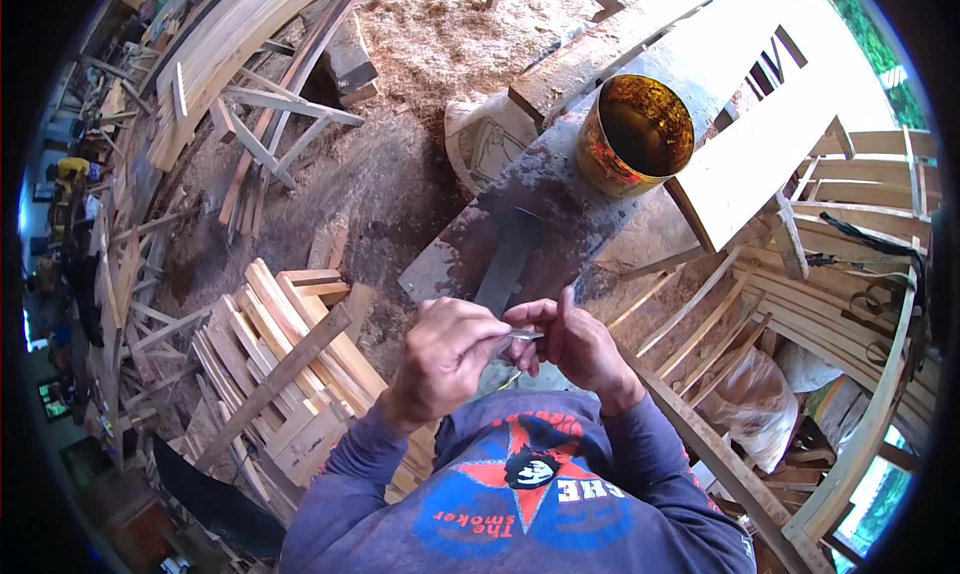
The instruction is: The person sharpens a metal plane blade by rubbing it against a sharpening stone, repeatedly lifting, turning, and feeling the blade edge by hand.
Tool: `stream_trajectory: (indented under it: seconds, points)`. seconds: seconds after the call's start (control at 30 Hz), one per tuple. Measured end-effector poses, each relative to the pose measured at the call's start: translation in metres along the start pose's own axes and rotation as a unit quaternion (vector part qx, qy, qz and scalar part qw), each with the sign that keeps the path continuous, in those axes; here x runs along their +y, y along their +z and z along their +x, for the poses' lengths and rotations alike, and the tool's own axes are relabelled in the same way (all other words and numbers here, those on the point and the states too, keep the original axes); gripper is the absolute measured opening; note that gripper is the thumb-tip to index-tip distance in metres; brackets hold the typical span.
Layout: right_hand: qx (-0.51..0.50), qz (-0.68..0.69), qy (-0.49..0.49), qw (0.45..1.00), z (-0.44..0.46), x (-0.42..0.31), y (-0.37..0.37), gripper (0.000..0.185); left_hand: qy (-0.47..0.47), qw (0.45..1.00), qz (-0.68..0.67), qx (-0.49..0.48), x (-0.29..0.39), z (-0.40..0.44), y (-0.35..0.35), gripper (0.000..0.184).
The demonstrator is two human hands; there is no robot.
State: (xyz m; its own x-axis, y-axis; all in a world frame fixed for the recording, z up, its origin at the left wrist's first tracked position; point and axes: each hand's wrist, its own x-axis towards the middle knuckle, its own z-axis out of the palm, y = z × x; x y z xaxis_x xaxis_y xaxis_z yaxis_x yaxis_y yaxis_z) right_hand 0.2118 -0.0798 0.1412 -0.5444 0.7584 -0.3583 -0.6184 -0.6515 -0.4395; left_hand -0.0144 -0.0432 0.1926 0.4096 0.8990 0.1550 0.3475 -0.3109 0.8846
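Just in front of my chest, my left hand (445, 356) is closed in a pinch on a small shiny metal piece (524, 334). It looks like a flat blade, but its exact kind is too small to tell. My right hand (585, 349) faces it with the thumb raised, its curled fingers at the piece's other end. Beyond both hands, a long flat grey bar (510, 259), like a sharpening stone, lies on a wet, dark-stained plank (432, 272). Farther along that plank stands an open, rusty yellow can (622, 164) with dark liquid inside.
Pale boards (765, 134) extend to the upper right. Cut wood strips (290, 324) are piled at the left, near a wooden trestle (285, 124). Wooden framing (700, 464) and plastic bags (755, 404) are at the right. Sawdust (430, 24) covers the ground.
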Motion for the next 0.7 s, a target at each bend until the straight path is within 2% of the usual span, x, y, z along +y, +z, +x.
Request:
stream_trajectory:
  seconds: [0.03,0.07,0.1,0.13,0.2,0.23,0.27,0.33,0.37,0.43,0.57,0.63,0.7]
  points:
    - [0.001,-0.003,0.003,1.0,0.001,0.001,0.002,0.04,0.09,0.994,0.064,-0.013,-0.006,0.003,0.002,0.019]
    - [0.064,-0.019,-0.02,0.998,0.002,0.003,0.005,0.036,0.18,0.975,0.127,-0.025,-0.014,0.007,0.005,0.024]
    - [0.127,-0.034,-0.043,0.99,0.003,0.003,0.007,0.033,0.195,0.971,0.137,-0.036,-0.026,0.007,0.009,0.03]
    - [0.134,-0.017,-0.06,0.989,0.008,0.001,0.0,0.034,0.199,0.966,0.158,-0.037,-0.031,0.012,0.01,0.034]
    - [0.21,-0.172,-0.156,0.95,0.028,0.001,-0.026,0.036,0.16,0.967,0.196,0.028,-0.051,0.021,0.018,0.039]
    - [0.259,-0.254,-0.209,0.908,0.042,0.0,-0.038,0.038,0.098,0.979,0.173,0.047,-0.063,0.024,0.023,0.042]
    - [0.329,-0.373,-0.251,0.83,0.06,0.001,-0.057,0.038,0.055,0.986,0.137,0.081,-0.076,0.03,0.029,0.036]
    - [0.384,-0.453,-0.228,0.772,0.085,-0.009,-0.08,0.036,-0.019,0.99,0.063,0.121,-0.115,0.038,0.048,0.032]
    - [0.38,-0.455,-0.226,0.773,0.092,-0.013,-0.087,0.036,-0.059,0.989,0.034,0.132,-0.13,0.043,0.058,0.032]
    - [0.382,-0.518,-0.22,0.734,0.102,-0.015,-0.093,0.033,-0.128,0.98,-0.002,0.15,-0.149,0.055,0.077,0.033]
    - [0.384,-0.511,-0.208,0.74,0.105,-0.013,-0.095,0.032,-0.154,0.974,-0.021,0.163,-0.164,0.082,0.096,0.041]
    - [0.384,-0.519,-0.188,0.74,0.107,-0.014,-0.097,0.037,-0.21,0.967,-0.052,0.133,-0.162,0.095,0.099,0.051]
    - [0.393,-0.52,-0.194,0.733,0.105,-0.013,-0.094,0.04,-0.206,0.97,-0.012,0.126,-0.166,0.103,0.104,0.057]
